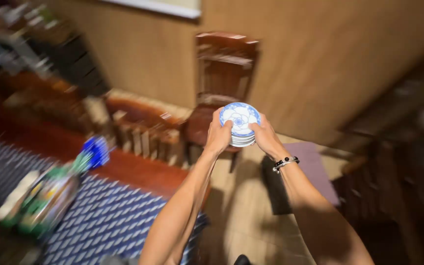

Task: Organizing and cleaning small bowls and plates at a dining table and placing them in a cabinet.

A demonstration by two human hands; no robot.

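wood-panelled wall point(320, 64), wooden chair point(224, 73) against it, tiled floor point(241, 216).

Both bare arms reach forward and slightly upward from the bottom edge, forearms converging toward the middle of the view; the left hand point(218, 135) is curled with its fingers wrapped inward and the thumb lying on top, wrist bent a little; the right hand point(266, 136) mirrors it just opposite, fingers closed in a grip, palm facing the left hand; a beaded bracelet point(285, 162) circles the right wrist.
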